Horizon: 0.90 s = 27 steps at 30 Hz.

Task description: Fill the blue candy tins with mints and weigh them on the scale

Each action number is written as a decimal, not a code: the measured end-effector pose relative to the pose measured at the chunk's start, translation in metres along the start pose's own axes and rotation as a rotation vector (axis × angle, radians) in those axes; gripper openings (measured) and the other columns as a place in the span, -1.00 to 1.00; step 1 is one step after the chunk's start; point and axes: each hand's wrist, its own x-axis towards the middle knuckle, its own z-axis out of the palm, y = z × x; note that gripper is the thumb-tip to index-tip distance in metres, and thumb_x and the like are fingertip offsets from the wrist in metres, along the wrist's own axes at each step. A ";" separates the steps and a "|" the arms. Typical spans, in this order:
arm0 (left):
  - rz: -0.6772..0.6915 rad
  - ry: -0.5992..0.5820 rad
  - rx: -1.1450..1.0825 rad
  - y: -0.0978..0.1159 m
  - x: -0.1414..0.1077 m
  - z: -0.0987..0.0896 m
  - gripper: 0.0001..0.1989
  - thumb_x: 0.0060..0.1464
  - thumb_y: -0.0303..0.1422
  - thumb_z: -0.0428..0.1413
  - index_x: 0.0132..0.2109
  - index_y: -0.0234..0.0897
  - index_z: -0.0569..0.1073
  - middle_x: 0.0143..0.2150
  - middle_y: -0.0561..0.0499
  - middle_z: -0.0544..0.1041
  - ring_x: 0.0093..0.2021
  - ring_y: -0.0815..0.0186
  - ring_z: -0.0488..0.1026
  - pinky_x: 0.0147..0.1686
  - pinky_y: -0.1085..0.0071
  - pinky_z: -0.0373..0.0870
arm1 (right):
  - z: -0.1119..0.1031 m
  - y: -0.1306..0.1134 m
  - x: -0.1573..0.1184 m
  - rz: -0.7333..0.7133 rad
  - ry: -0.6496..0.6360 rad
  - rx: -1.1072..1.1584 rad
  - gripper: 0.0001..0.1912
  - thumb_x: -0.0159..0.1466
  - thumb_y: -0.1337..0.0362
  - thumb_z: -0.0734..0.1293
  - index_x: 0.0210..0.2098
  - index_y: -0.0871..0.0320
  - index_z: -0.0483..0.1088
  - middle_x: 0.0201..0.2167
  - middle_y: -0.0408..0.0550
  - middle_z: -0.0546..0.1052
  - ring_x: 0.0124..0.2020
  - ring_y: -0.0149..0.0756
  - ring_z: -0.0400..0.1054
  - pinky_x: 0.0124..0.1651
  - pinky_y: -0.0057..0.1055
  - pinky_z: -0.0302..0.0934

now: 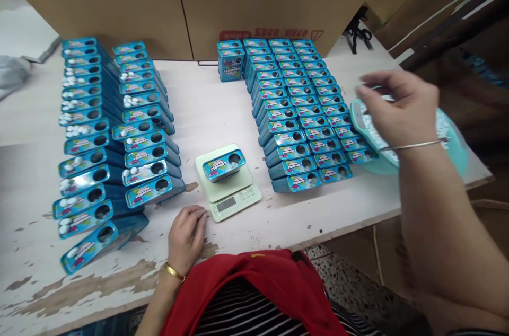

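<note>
My left hand (186,235) rests on the table with its fingers loosely curled in, beside the front left corner of a pale green kitchen scale (233,202). On the scale stands a blue tin (224,165) with a round hole in its top. My right hand (405,108) is raised over a teal basin (457,153) of small white candies. Its thumb and fingers are drawn together and blurred by motion; what they hold, if anything, cannot be made out. The scale's display is unreadable.
Left of the scale stand two rows of blue tins (145,155), several with white candies on top. Packed columns of similar tins (292,151) stand between scale and basin. A cardboard box (258,2) walls off the back; black scissors (360,34) lie back right.
</note>
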 end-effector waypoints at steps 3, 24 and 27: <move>-0.016 -0.004 0.007 0.000 0.000 0.000 -0.87 0.15 -0.38 0.02 -0.20 -0.25 0.46 -0.22 -0.04 0.47 -0.19 0.32 0.43 -0.16 0.36 0.40 | -0.022 0.078 0.015 0.309 0.038 -0.385 -0.72 0.03 0.40 0.41 -0.22 0.22 0.47 -0.30 0.12 0.49 -0.47 -0.37 0.24 -0.26 -0.29 0.16; 0.008 0.005 0.030 0.001 0.003 0.001 -0.89 0.14 -0.41 0.03 -0.22 -0.24 0.44 -0.23 -0.03 0.46 -0.19 0.33 0.42 -0.17 0.37 0.39 | -0.031 0.055 0.007 0.681 0.161 0.481 -0.81 -0.03 0.58 0.39 -0.62 0.20 0.38 -0.68 -0.08 0.37 -0.66 -0.49 0.24 -0.50 -0.33 0.03; 0.000 0.003 0.026 0.001 0.003 0.001 -0.89 0.14 -0.39 0.03 -0.23 -0.24 0.45 -0.23 -0.03 0.46 -0.19 0.32 0.42 -0.17 0.35 0.39 | -0.008 -0.023 -0.017 0.406 -0.255 0.663 -0.91 0.05 0.39 0.42 -0.40 0.19 0.48 -0.53 -0.10 0.46 -0.59 -0.50 0.26 -0.50 -0.42 0.09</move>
